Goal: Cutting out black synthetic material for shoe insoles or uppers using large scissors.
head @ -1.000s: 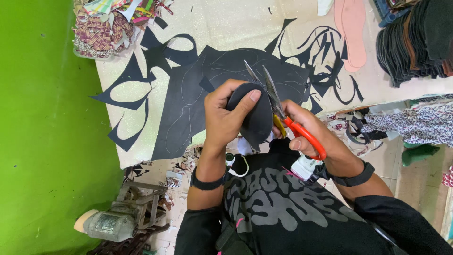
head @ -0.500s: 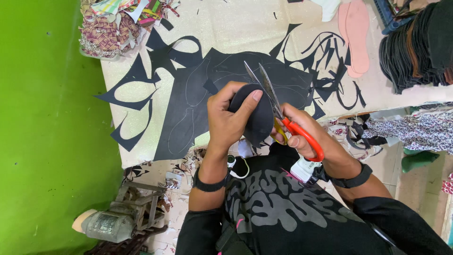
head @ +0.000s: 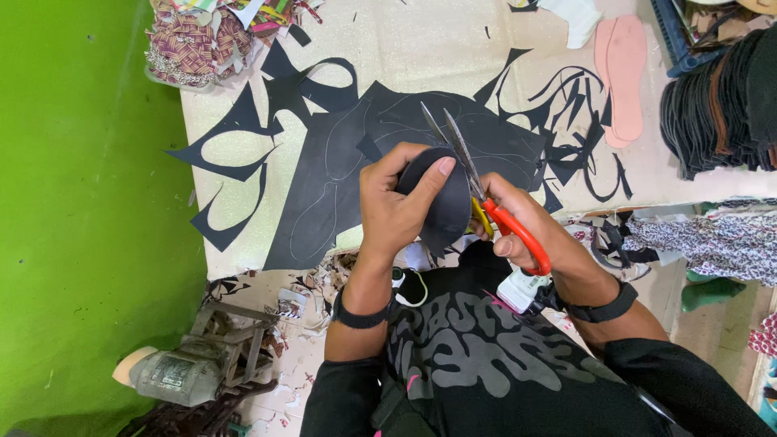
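Scissors with orange and yellow plastic handles and long steel blades (head: 486, 194) are sitting in the right hand (head: 526, 231), whose fingers are clamped through the handle loops, the blades standing slightly apart and pointing toward the far side of the table. The left hand (head: 396, 210) is gripping a rounded black piece of thin sheet material (head: 441, 206), thumb pressed on its upper face and fingers curled beneath, holding it above the near edge of the pale worktable (head: 421, 57), just in front of the person's chest. The blades are lying along the right edge of this piece, touching it. Underneath the hands a large black sheet marked with faint traced outlines (head: 340, 178) is lying flat on the table, with curly black offcuts (head: 235, 154) spreading to its left and more thin black trimmings (head: 575, 137) to its right. Far on the right, two pink sole-shaped cutouts (head: 622, 77) are resting side by side, and beyond them a stack of dark cut pieces (head: 720, 121) is leaning at the table's right edge. At the far left corner a heap of patterned fabric scraps (head: 194, 40) is piled up. A green wall (head: 81, 202) is running along the left.
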